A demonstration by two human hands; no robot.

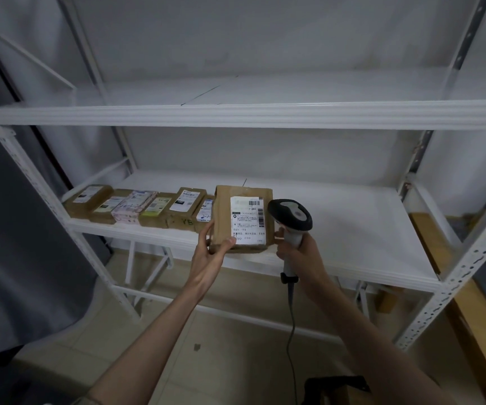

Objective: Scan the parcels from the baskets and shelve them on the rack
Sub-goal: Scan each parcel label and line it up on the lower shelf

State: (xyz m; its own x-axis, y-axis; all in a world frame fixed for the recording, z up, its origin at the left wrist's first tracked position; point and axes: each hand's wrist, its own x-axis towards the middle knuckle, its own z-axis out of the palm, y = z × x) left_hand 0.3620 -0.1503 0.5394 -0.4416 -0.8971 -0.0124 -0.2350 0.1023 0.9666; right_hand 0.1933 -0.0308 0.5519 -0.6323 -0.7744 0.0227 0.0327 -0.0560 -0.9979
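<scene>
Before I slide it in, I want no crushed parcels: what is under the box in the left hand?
Under the box the left hand grips lies bare white shelf at its edges. The patch beneath its middle is covered. The row of parcels sits beside it, left.

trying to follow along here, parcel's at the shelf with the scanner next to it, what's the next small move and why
Probably slide the parcel left to join the row of parcels. The left hand grips its near corner, it already sits on the shelf, and the right hand holds the scanner beside it.
</scene>
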